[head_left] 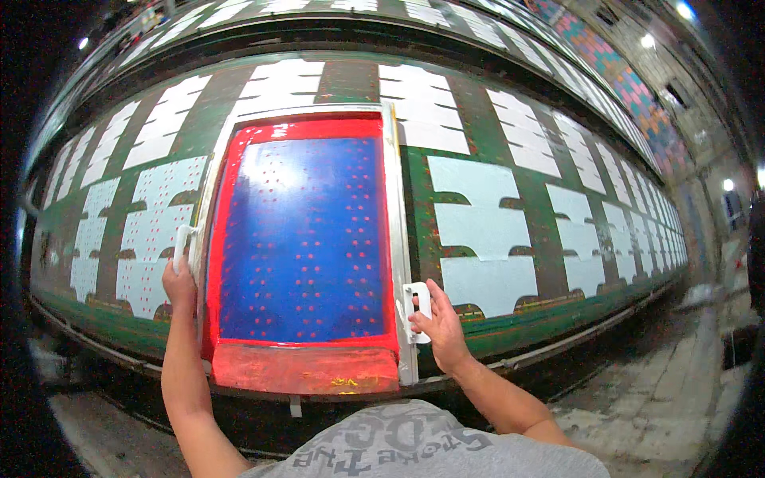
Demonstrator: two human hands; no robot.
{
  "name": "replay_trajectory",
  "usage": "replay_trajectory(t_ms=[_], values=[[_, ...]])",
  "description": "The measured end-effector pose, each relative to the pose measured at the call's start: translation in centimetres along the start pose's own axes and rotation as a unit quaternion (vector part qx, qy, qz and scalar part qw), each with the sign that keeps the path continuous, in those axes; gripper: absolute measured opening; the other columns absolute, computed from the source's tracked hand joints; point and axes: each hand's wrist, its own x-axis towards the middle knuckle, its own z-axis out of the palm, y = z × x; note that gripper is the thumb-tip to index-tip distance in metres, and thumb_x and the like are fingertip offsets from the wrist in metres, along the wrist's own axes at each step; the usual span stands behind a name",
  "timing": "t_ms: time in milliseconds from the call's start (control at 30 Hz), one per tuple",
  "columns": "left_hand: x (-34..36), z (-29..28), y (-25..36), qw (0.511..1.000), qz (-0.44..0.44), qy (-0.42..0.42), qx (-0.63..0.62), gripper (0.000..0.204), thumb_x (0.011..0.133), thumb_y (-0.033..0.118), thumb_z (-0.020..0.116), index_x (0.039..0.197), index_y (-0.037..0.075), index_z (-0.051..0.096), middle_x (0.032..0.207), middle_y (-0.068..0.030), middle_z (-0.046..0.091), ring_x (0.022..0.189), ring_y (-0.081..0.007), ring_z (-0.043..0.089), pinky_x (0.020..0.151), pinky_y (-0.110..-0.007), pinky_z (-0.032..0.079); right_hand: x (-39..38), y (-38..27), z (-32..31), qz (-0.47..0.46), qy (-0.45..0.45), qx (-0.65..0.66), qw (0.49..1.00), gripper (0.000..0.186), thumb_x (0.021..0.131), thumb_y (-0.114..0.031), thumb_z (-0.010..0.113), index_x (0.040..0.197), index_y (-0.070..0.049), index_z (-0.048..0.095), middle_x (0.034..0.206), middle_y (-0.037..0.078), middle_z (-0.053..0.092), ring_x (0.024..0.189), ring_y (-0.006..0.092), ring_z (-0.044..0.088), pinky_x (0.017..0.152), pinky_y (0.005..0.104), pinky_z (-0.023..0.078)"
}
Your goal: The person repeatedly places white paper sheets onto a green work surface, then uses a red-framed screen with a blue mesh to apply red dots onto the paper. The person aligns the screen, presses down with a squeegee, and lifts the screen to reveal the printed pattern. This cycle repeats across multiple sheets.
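Note:
A screen-printing frame (405, 231) with a metal border lies over the long green table in front of me. Its mesh (303, 231) is blue with rows of small red dots, and red ink edges it. On the frame's left side my left hand (179, 279) is closed round a white handle (184, 239). At the right side my right hand (441, 325) is at the other white handle (421, 312), thumb across it and fingers loosely curved along its outer side. Red ink coats the near end (307, 370) of the frame.
Pale cut fabric pieces (478, 219) lie in rows on the green table (410, 191). Left of the frame, fabric pieces (155, 239) carry red dots. A rail (574, 338) runs along the table's near edge. Another table with white pieces (478, 28) stands beyond. Concrete floor (637, 414) is at right.

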Motion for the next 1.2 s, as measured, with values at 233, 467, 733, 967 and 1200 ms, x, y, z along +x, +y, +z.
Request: replay_trajectory(t_ms=[233, 467, 733, 967, 1200], values=[[0.9, -0.4, 2.9, 0.987, -0.065, -0.041, -0.138, 0.038, 0.108, 0.033, 0.072, 0.099, -0.004, 0.076, 0.077, -0.0008, 0.064, 0.068, -0.0121, 0.056, 0.061, -0.036, 0.046, 0.7, -1.5, -2.4, -0.049, 0.005, -0.081, 0.996, 0.090, 0.103, -0.019, 0.076, 0.175, -0.004, 0.023, 0.146, 0.016, 0.056, 0.116, 0.0151, 0.060, 0.108, 0.0344, 0.050], [-2.9, 3.2, 12.8, 0.979, -0.079, -0.066, -0.174, 0.035, 0.110, 0.032, 0.070, 0.102, -0.001, 0.075, 0.084, -0.0007, 0.068, 0.071, -0.0114, 0.058, 0.064, -0.035, 0.049, 3.9, -3.7, -12.4, -0.090, 0.073, -0.223, 0.968, 0.093, 0.097, -0.021, 0.082, 0.172, -0.002, 0.029, 0.135, 0.021, 0.066, 0.105, 0.0223, 0.071, 0.100, 0.0392, 0.058], [-15.2, 12.3, 26.7, 0.950, -0.108, -0.045, -0.290, 0.035, 0.112, 0.032, 0.067, 0.100, 0.000, 0.074, 0.087, -0.0026, 0.068, 0.074, -0.0127, 0.061, 0.066, -0.036, 0.051, 4.2, -3.4, -28.5, -0.090, 0.147, -0.210, 0.962, 0.088, 0.094, -0.016, 0.083, 0.168, 0.000, 0.037, 0.136, 0.018, 0.068, 0.113, 0.0214, 0.068, 0.099, 0.0370, 0.057], [-24.5, 17.1, 33.2, 0.942, -0.139, -0.076, -0.295, 0.035, 0.113, 0.033, 0.067, 0.090, 0.006, 0.069, 0.075, 0.0035, 0.061, 0.062, -0.0077, 0.052, 0.056, -0.031, 0.042, 1.8, -2.4, -39.4, -0.081, 0.186, -0.154, 0.967, 0.086, 0.094, -0.012, 0.081, 0.168, -0.001, 0.039, 0.127, 0.013, 0.068, 0.107, 0.0185, 0.065, 0.098, 0.0354, 0.054], [-29.2, 19.6, 35.6, 0.952, -0.144, -0.064, -0.263, 0.040, 0.112, 0.033, 0.067, 0.081, 0.008, 0.066, 0.072, 0.0046, 0.056, 0.061, -0.0077, 0.044, 0.057, -0.031, 0.036, 0.5, -2.6, -45.0, -0.045, 0.187, -0.144, 0.971, 0.082, 0.097, -0.013, 0.078, 0.168, -0.003, 0.039, 0.123, 0.012, 0.068, 0.108, 0.0194, 0.066, 0.099, 0.0355, 0.055]])
